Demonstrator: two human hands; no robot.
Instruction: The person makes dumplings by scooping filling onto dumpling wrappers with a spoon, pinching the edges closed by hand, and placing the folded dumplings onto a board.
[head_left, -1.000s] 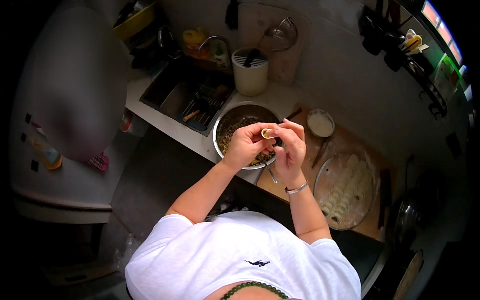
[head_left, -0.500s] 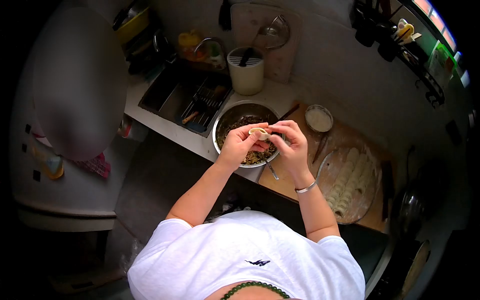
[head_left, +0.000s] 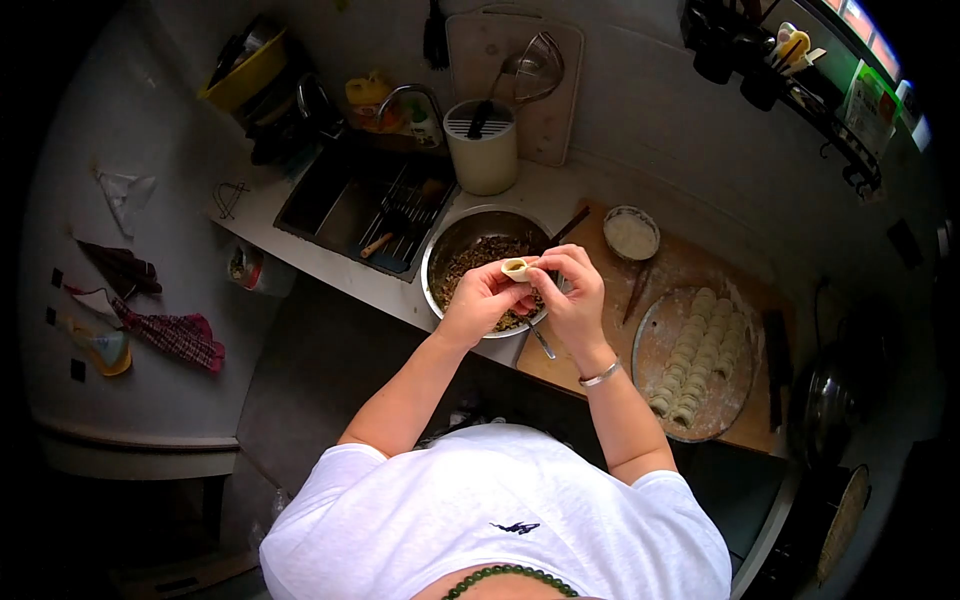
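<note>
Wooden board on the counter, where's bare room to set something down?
Bare: the board between small bowl and round tray, and the tray off the near end of its shortest dumpling row. Crowded: metal bowl, left hand and right hand above.

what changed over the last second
The right hand has shifted its fingers on the part-open dumpling; the left hand still holds it. A blurred grey shape at the picture's left has gone, uncovering more hanging cloths. Metal bowl and dumpling rows stayed put.

There are one held dumpling point(head_left: 516, 268), three rows of dumplings point(head_left: 700, 352), one tray point(head_left: 728, 398), one large bowl point(head_left: 455, 235), one small bowl point(head_left: 655, 248), one wooden board point(head_left: 556, 360), one sink point(head_left: 303, 203), one tap point(head_left: 410, 88), one canister point(head_left: 483, 162), one shirt point(head_left: 500, 490), one bracelet point(head_left: 600, 375) and one necklace point(head_left: 510, 569).
</note>
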